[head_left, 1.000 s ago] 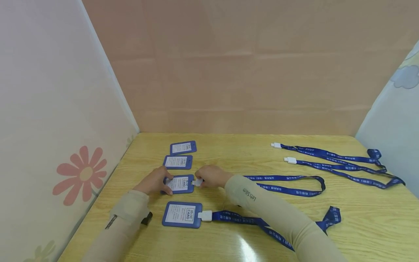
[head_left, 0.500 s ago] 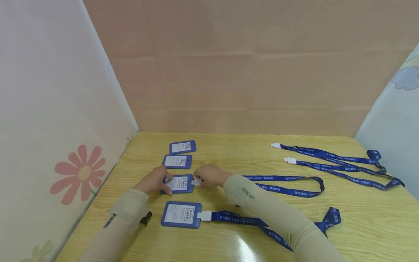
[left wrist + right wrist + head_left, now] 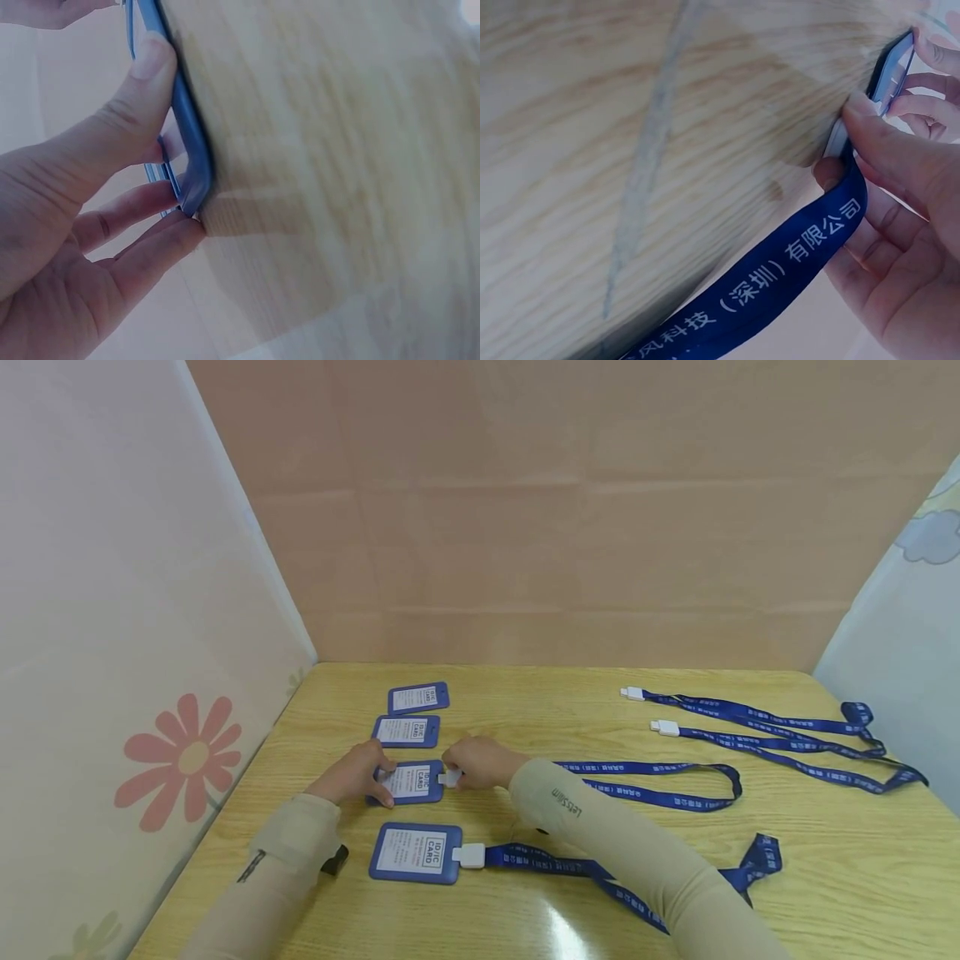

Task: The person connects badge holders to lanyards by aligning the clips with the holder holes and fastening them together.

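While the fingers of your left hand (image 3: 357,774) pinch the ID card holder (image 3: 416,782) at the worktop (image 3: 525,718), those of your right hand (image 3: 483,762) pinch its white clip (image 3: 452,778) (latching unconfirmed); align both squarely, leaving the blue lanyard (image 3: 784,262) slack.

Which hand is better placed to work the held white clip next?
Probably the right hand: it pinches the white clip at the slotted end of the badge. The left hand grips the opposite end, so it seems better suited to steadying.
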The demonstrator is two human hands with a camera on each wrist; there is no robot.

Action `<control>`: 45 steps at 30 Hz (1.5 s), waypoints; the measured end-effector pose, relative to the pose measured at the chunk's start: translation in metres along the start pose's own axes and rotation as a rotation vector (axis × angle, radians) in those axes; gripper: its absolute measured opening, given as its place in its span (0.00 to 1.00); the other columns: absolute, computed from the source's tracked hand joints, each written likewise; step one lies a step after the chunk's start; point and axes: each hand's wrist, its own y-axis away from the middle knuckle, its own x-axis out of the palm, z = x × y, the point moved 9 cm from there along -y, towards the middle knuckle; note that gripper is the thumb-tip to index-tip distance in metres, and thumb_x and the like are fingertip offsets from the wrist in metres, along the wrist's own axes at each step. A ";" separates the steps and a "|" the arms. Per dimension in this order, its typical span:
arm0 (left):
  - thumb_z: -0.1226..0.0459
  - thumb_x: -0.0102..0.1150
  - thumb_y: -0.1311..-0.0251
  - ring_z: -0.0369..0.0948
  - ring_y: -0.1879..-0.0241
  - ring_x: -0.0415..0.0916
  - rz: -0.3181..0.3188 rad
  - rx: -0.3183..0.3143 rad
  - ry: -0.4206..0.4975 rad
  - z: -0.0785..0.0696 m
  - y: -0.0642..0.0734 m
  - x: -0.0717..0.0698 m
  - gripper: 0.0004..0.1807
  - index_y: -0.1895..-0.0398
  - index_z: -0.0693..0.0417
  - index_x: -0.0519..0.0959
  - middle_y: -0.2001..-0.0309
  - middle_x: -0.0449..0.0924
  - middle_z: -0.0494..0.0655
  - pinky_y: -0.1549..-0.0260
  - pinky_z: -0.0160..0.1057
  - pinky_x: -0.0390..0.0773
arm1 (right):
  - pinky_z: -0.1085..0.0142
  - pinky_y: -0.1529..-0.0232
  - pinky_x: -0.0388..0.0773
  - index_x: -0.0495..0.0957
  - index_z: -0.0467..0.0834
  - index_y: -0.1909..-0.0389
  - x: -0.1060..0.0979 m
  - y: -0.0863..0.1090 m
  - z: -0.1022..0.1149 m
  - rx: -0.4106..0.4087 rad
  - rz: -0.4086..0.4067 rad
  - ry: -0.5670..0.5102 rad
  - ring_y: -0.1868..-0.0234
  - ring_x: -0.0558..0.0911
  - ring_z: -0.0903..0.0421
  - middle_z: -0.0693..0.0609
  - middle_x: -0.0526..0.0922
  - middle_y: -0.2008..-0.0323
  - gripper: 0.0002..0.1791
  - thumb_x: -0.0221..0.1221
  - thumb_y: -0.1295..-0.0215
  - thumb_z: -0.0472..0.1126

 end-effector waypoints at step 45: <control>0.64 0.77 0.68 0.42 0.65 0.67 0.018 -0.019 0.021 -0.005 0.005 0.003 0.33 0.52 0.65 0.79 0.57 0.77 0.53 0.62 0.38 0.71 | 0.57 0.54 0.80 0.77 0.41 0.52 -0.051 0.081 -0.100 0.116 -0.154 -0.049 0.55 0.80 0.50 0.45 0.81 0.55 0.17 0.57 0.36 0.46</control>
